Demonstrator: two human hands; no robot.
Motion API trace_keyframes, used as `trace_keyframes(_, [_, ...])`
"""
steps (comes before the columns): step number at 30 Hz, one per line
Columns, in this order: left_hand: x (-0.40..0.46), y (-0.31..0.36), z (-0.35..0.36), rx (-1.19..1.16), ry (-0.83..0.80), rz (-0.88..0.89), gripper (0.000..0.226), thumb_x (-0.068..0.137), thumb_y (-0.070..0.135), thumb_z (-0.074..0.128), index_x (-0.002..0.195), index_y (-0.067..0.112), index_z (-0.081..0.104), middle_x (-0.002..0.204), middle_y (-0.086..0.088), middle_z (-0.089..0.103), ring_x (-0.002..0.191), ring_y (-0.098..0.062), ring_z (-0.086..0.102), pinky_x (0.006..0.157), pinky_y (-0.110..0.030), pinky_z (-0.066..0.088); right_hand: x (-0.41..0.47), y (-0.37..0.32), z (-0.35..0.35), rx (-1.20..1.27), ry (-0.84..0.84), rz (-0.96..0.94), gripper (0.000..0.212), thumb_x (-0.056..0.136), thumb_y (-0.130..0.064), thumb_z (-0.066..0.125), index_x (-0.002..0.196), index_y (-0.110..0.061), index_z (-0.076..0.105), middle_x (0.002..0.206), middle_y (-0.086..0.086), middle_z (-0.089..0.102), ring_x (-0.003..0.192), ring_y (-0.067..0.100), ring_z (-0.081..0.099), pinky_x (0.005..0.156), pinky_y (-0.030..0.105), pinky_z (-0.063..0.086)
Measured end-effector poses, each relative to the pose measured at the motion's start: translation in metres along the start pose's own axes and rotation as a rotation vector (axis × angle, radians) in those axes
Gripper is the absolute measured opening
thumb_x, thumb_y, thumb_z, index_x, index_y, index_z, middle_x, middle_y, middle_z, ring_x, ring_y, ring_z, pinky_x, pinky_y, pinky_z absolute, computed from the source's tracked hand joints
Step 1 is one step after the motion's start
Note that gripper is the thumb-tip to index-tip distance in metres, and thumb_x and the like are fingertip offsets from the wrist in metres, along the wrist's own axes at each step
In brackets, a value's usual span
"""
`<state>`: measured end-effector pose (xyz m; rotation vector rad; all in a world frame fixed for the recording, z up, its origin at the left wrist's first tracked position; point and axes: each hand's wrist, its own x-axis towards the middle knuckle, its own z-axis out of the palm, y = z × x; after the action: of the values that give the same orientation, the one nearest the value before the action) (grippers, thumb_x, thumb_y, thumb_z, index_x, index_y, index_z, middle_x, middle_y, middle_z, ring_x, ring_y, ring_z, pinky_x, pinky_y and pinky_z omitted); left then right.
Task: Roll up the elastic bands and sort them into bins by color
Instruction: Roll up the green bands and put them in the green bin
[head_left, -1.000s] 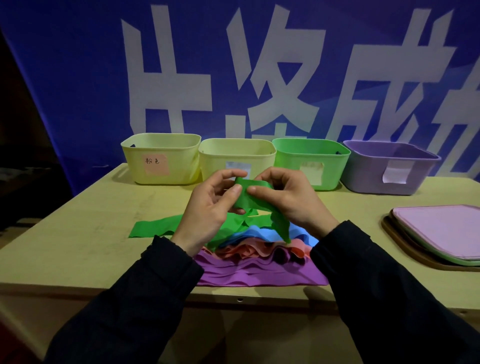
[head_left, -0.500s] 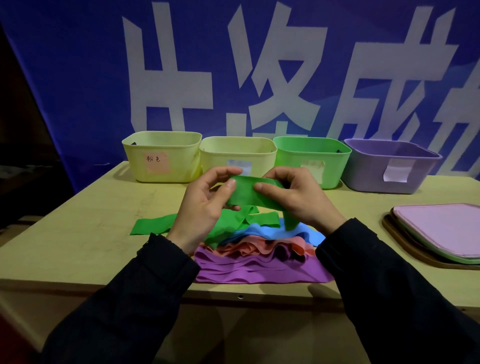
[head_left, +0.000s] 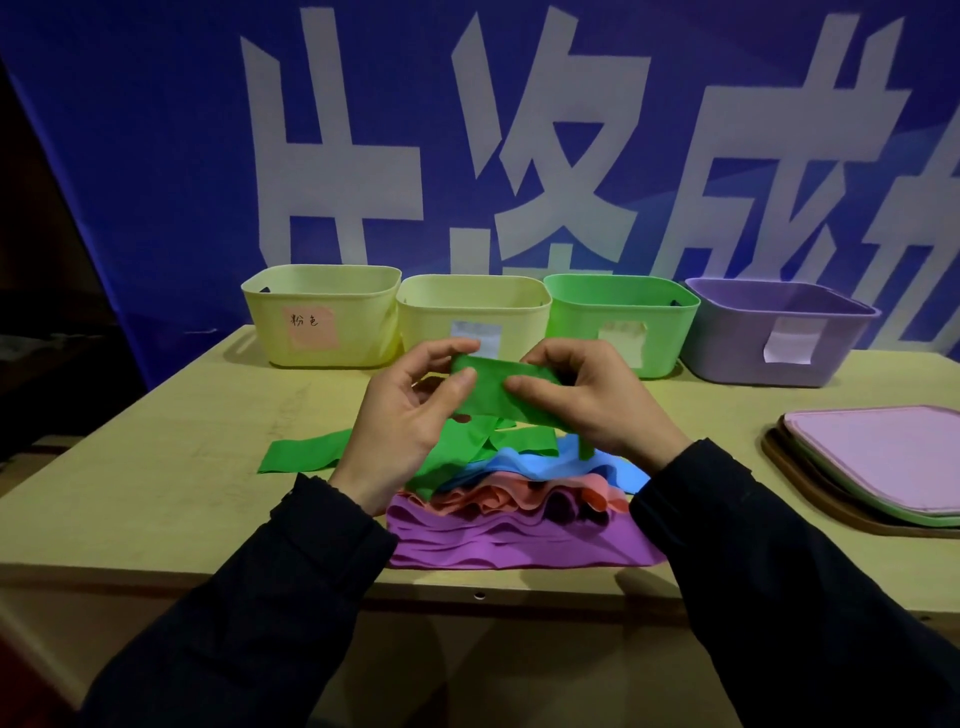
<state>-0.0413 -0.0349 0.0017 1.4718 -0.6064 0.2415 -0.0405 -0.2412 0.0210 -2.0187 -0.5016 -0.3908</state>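
Observation:
A green elastic band (head_left: 491, 387) is held up flat above the table between both hands. My left hand (head_left: 400, 415) pinches its left end with thumb and fingers, and my right hand (head_left: 597, 400) pinches its right end. The band's loose tail (head_left: 301, 454) trails down and left onto the table. Under the hands lies a pile of bands: blue (head_left: 613, 467), salmon (head_left: 498, 496) and purple (head_left: 519, 543). Along the back stand a yellow bin with a pink label (head_left: 317, 317), a second yellow bin (head_left: 472, 312), a green bin (head_left: 621, 317) and a purple bin (head_left: 779, 332).
A stack of flat square mats, pink on top (head_left: 878, 457), lies on a brown tray at the table's right edge. A blue banner with large white characters (head_left: 519, 156) hangs behind the bins. The table's front edge (head_left: 478, 587) runs just below the pile.
Both hands have turned the green band over and flattened it between them, with more of the band gathered up from the pile. The tail on the table has shortened slightly.

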Motion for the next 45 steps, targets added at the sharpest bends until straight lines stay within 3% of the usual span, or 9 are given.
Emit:
trace_keyframes(3, [0.001, 0.0, -0.002, -0.024, 0.023, -0.035, 0.032, 0.094, 0.006, 0.066, 0.117, 0.028, 0.067, 0.104, -0.012, 0.064, 0.088, -0.016, 0.068, 0.073, -0.034, 0.062, 0.0, 0.0, -0.003, 0.003, 0.031, 0.013, 0.04, 0.077, -0.051, 0.076, 0.081, -0.012, 0.069, 0.077, 0.026, 0.066, 0.063, 0.02, 0.054, 0.057, 0.048, 0.049])
trace_keyframes(7, [0.001, -0.002, -0.006, -0.047, 0.013, -0.056, 0.028, 0.099, 0.007, 0.06, 0.119, 0.024, 0.068, 0.114, -0.018, 0.067, 0.103, -0.032, 0.067, 0.076, -0.036, 0.062, -0.001, -0.001, -0.01, 0.035, -0.032, 0.043, 0.024, 0.089, -0.026, 0.077, 0.084, -0.004, 0.068, 0.063, 0.015, 0.057, 0.055, 0.012, 0.046, 0.052, 0.026, 0.038])
trace_keyframes(10, [0.0, -0.001, -0.005, -0.044, 0.013, -0.04, 0.037, 0.104, 0.006, 0.051, 0.126, 0.032, 0.065, 0.11, -0.002, 0.065, 0.1, -0.016, 0.063, 0.076, -0.034, 0.062, 0.0, 0.001, -0.01, -0.033, -0.022, 0.043, 0.027, 0.087, -0.031, 0.079, 0.082, -0.007, 0.068, 0.065, 0.019, 0.058, 0.058, 0.015, 0.045, 0.055, 0.03, 0.037])
trace_keyframes(16, [-0.001, 0.0, -0.005, -0.021, 0.044, -0.037, 0.033, 0.095, 0.005, 0.065, 0.123, 0.022, 0.063, 0.107, -0.008, 0.065, 0.087, -0.009, 0.065, 0.07, -0.03, 0.06, 0.0, 0.002, -0.009, -0.082, 0.012, 0.016, 0.037, 0.084, -0.043, 0.078, 0.08, -0.009, 0.066, 0.067, 0.019, 0.061, 0.059, 0.015, 0.046, 0.053, 0.034, 0.038])
trace_keyframes(21, [-0.001, -0.001, -0.008, -0.032, 0.075, -0.072, 0.024, 0.097, 0.009, 0.063, 0.118, 0.019, 0.068, 0.116, -0.004, 0.066, 0.093, -0.011, 0.068, 0.073, -0.033, 0.062, -0.002, 0.001, -0.013, -0.027, -0.025, 0.062, 0.019, 0.09, -0.026, 0.076, 0.081, -0.011, 0.067, 0.062, 0.005, 0.057, 0.052, 0.016, 0.047, 0.045, 0.025, 0.038])
trace_keyframes(27, [0.0, -0.002, -0.007, -0.026, 0.054, -0.025, 0.033, 0.103, 0.006, 0.053, 0.118, 0.031, 0.069, 0.117, -0.011, 0.061, 0.099, -0.015, 0.062, 0.071, -0.031, 0.06, 0.0, 0.002, -0.01, -0.041, 0.037, 0.063, 0.029, 0.086, -0.033, 0.078, 0.075, -0.009, 0.068, 0.058, -0.002, 0.055, 0.051, 0.009, 0.042, 0.048, 0.023, 0.033])
trace_keyframes(30, [0.0, -0.001, -0.007, -0.008, 0.073, -0.024, 0.029, 0.096, 0.005, 0.064, 0.119, 0.023, 0.065, 0.105, -0.006, 0.064, 0.084, -0.008, 0.063, 0.066, -0.031, 0.06, 0.0, 0.003, -0.008, 0.007, 0.028, 0.057, 0.029, 0.087, -0.035, 0.078, 0.078, -0.009, 0.068, 0.066, 0.013, 0.064, 0.059, 0.013, 0.05, 0.055, 0.028, 0.039])
trace_keyframes(37, [0.0, -0.002, -0.012, -0.014, 0.123, -0.06, 0.024, 0.097, 0.009, 0.063, 0.115, 0.023, 0.07, 0.108, 0.0, 0.07, 0.083, -0.01, 0.068, 0.075, -0.031, 0.062, -0.002, 0.003, -0.011, 0.161, -0.017, 0.101, 0.006, 0.089, -0.005, 0.073, 0.084, -0.005, 0.069, 0.072, 0.005, 0.068, 0.064, 0.022, 0.058, 0.062, 0.039, 0.047])
trace_keyframes(45, [-0.001, 0.001, -0.009, 0.008, 0.114, 0.03, 0.028, 0.098, 0.007, 0.061, 0.114, 0.029, 0.069, 0.111, 0.0, 0.062, 0.086, -0.004, 0.063, 0.068, -0.032, 0.059, -0.003, 0.002, -0.007, 0.266, 0.032, 0.119, 0.026, 0.079, -0.026, 0.081, 0.08, -0.004, 0.069, 0.068, 0.004, 0.066, 0.065, 0.021, 0.055, 0.062, 0.031, 0.044])
